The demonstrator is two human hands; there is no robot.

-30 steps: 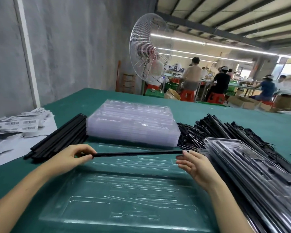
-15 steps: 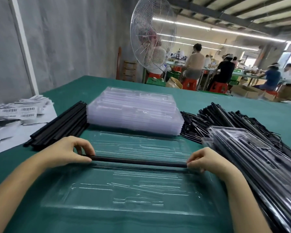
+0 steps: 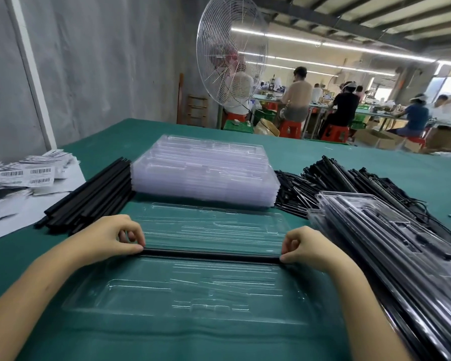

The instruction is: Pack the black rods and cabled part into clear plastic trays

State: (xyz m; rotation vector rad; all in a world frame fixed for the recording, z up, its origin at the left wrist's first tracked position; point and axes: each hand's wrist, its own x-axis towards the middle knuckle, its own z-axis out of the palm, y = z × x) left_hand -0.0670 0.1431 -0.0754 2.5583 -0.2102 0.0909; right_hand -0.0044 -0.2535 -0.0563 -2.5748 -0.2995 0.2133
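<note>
- The left hand (image 3: 110,238) is curled, with its thumb and fingertips pinching the left end of a long thin black rod (image 3: 211,255).
- The right hand (image 3: 307,246) is curled the same way and pinches the rod's right end.
- The rod runs from 9 to 3 o'clock across the middle of an open clear plastic moulded tray (image 3: 193,295), low on its surface, on the green counter (image 3: 375,165).
- At 12 o'clock from this tray, just behind it, stands a stack of empty clear plastic trays (image 3: 203,170).
- At 10 o'clock lies a bundle of loose black rods (image 3: 89,199), and beyond it white barcode labels (image 3: 24,173).
- At 1 o'clock is a heap of black cabled parts (image 3: 336,175).
- At 3 o'clock lies a slanting pile of filled clear trays (image 3: 388,243).
</note>
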